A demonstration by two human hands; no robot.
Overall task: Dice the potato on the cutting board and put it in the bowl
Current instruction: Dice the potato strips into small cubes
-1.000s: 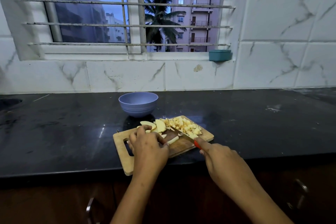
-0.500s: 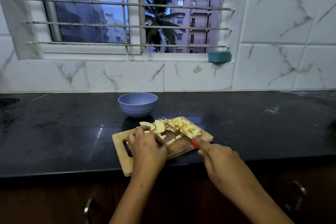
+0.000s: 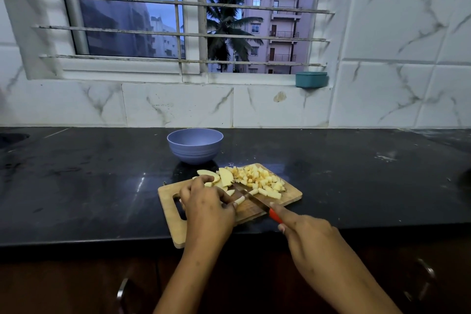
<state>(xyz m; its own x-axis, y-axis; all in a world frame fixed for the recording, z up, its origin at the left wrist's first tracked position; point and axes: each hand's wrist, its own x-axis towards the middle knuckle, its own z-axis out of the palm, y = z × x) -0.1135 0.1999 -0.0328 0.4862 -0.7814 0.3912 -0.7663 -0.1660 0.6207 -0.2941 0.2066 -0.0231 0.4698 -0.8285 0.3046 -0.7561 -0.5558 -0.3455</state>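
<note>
Holding knife (image 3: 255, 200), right hand (image 3: 312, 239); left hand (image 3: 207, 206) pins potato strip (image 3: 239, 201).

Two bare hands, two bare forearms.
The person's left hand (image 3: 207, 209) and right hand (image 3: 309, 236) both show uncovered wrists, and the forearms run bare right to the bottom of the view; the nails look trimmed short.

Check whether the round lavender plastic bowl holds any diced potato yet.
Seemingly empty: the round lavender bowl shows a bare inner wall, its bottom hidden; the diced potato pile lies on the wooden cutting board.
</note>
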